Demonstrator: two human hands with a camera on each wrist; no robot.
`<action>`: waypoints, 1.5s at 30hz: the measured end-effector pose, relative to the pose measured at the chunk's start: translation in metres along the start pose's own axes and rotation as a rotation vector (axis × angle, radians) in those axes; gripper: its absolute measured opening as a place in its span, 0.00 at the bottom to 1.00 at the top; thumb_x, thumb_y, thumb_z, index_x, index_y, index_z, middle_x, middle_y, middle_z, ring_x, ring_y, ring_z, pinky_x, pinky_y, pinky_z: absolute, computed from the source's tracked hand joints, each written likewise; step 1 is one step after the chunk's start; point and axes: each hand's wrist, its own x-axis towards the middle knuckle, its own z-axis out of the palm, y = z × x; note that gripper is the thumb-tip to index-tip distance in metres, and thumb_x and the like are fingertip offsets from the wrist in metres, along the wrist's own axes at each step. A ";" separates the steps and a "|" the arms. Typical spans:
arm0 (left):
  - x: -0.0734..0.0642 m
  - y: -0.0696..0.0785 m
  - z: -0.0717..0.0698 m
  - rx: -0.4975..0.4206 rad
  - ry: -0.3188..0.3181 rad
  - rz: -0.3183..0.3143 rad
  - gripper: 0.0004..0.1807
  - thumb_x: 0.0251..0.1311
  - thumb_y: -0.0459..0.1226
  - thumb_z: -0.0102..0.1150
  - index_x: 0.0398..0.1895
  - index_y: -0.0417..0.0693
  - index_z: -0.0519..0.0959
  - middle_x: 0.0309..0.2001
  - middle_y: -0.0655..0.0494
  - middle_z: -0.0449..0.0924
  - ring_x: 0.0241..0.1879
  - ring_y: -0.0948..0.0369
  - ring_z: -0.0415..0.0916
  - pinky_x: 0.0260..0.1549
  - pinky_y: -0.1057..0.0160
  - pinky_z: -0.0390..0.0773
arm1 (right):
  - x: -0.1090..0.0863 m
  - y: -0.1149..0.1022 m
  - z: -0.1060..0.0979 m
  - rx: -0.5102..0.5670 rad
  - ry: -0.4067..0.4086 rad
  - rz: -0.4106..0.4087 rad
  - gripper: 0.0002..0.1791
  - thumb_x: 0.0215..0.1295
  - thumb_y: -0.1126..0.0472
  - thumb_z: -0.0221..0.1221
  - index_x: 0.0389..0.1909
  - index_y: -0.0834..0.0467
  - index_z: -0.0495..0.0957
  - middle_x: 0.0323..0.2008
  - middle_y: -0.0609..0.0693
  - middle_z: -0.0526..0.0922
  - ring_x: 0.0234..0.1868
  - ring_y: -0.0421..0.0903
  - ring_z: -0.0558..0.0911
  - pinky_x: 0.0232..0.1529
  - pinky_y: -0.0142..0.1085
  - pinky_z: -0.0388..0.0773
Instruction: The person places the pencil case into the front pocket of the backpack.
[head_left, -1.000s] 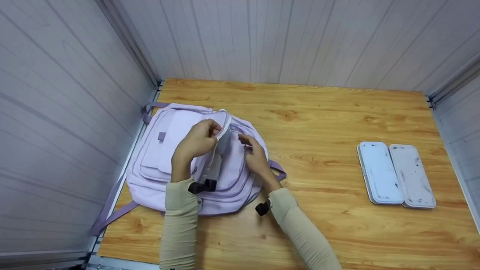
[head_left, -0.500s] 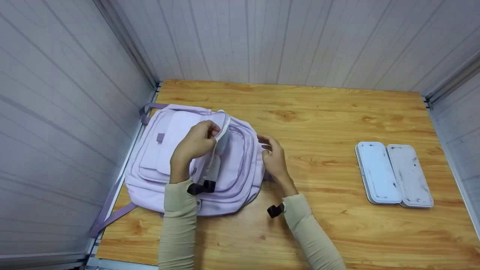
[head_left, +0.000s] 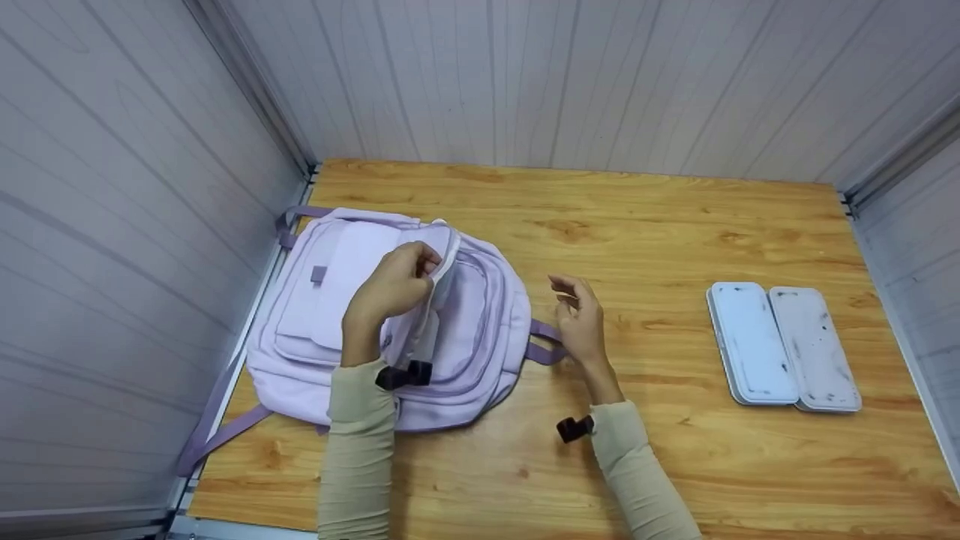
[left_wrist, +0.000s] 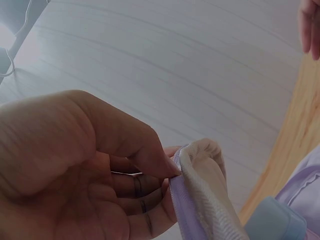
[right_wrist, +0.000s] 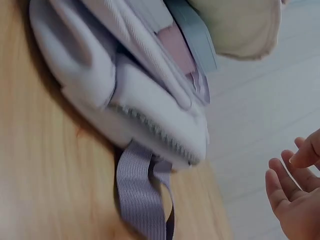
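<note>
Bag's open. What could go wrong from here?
The left grip pinches only the edge of the raised flap, so it might slip and drop back over the opening. The blue-grey item by that opening could then get in its way. The right grip is near the purple strap and might snag it.
</note>
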 end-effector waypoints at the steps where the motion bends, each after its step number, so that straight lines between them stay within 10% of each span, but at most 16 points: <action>1: 0.000 0.000 0.000 0.001 0.003 0.003 0.18 0.52 0.25 0.42 0.46 0.33 0.74 0.40 0.46 0.73 0.39 0.55 0.69 0.40 0.60 0.70 | -0.001 0.002 -0.002 -0.004 0.008 0.004 0.20 0.57 0.82 0.44 0.49 0.75 0.75 0.48 0.67 0.78 0.52 0.63 0.76 0.54 0.54 0.73; 21: -0.005 -0.002 -0.002 -0.012 0.020 -0.002 0.17 0.53 0.25 0.43 0.46 0.33 0.74 0.40 0.46 0.73 0.39 0.55 0.68 0.40 0.60 0.70 | -0.015 0.034 -0.069 -0.005 0.203 0.137 0.20 0.63 0.76 0.48 0.57 0.73 0.69 0.54 0.65 0.74 0.56 0.61 0.73 0.55 0.43 0.68; 45: -0.005 -0.002 -0.005 -0.002 0.001 -0.002 0.18 0.54 0.25 0.43 0.48 0.33 0.73 0.41 0.47 0.72 0.39 0.55 0.68 0.40 0.60 0.70 | -0.036 0.087 -0.168 -0.184 0.689 0.304 0.28 0.61 0.65 0.57 0.63 0.58 0.66 0.60 0.51 0.67 0.60 0.41 0.65 0.63 0.34 0.60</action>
